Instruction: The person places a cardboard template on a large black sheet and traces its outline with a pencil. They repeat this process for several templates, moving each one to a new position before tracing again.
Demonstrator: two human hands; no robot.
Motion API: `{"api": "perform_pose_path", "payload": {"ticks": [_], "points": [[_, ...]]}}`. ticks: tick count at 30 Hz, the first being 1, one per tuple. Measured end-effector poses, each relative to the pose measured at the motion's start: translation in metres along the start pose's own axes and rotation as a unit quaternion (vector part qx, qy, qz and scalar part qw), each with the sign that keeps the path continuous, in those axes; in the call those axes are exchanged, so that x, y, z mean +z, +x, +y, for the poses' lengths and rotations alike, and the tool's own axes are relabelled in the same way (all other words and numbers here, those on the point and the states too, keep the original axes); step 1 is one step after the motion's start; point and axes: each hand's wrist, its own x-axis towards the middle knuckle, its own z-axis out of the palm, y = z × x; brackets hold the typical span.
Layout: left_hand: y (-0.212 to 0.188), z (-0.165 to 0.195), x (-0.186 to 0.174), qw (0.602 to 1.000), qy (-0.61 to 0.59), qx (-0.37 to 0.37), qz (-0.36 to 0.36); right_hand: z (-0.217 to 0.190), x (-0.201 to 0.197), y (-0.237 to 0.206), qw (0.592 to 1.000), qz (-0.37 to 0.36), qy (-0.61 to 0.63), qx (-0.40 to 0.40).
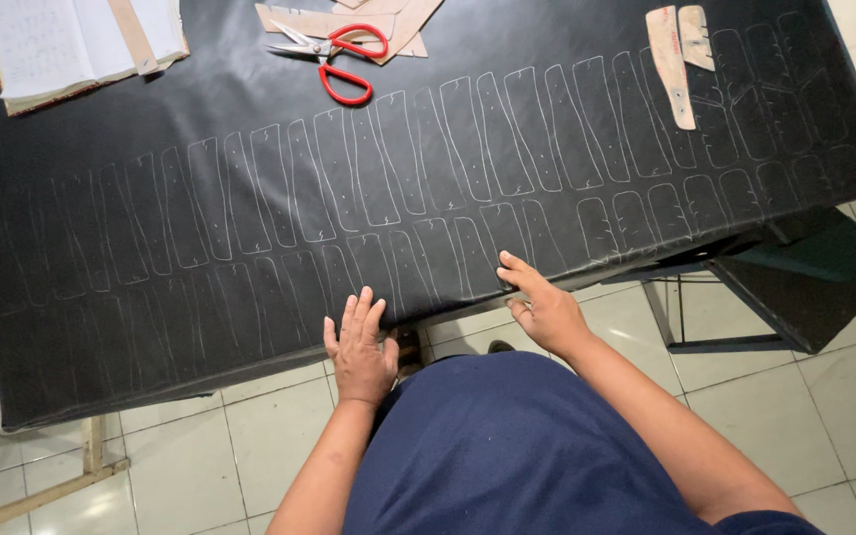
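Black sheet (250,198): spread flat over the table, covering it from edge to edge, its near edge hanging just over the side toward the person. Rows of narrow strip outlines are traced on it in pale lines, long ones in the upper row, shorter ones along the near edge.

Left hand (361,347): laid flat on the sheet's near edge, fingers extended and together, palm down. Nothing is grasped.

Right hand (539,302): placed on the near edge to the right of the left hand, well apart from it, fingers stretched onto the sheet, thumb below the edge. Nothing is seen to be clenched; the sheet is pressed rather than gripped.

Scissors (334,54): red-handled, blades closed, lying at the far side on tan card pieces (388,20).

Notebook (76,40): open, at the far left corner.

Templates (676,54): two tan pieces, lying on the sheet at the far right.

Floor (250,436): pale tiles below the table.
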Motion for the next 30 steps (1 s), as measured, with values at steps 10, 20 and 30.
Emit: {"api": "perform_pose_path", "payload": {"ticks": [10, 20, 30], "points": [[-0.002, 0.006, 0.002, 1.0, 0.001, -0.001, -0.004, -0.002, -0.008, -0.004, 0.999, -0.015, 0.011, 0.037], [0.001, 0.009, -0.001, 1.0, -0.004, -0.002, -0.002, -0.001, -0.01, 0.001, 1.0, 0.002, 0.015, 0.003], [0.009, 0.011, 0.001, 1.0, 0.003, 0.005, 0.016, -0.004, -0.017, 0.007, 1.0, -0.001, 0.013, 0.025]]}}
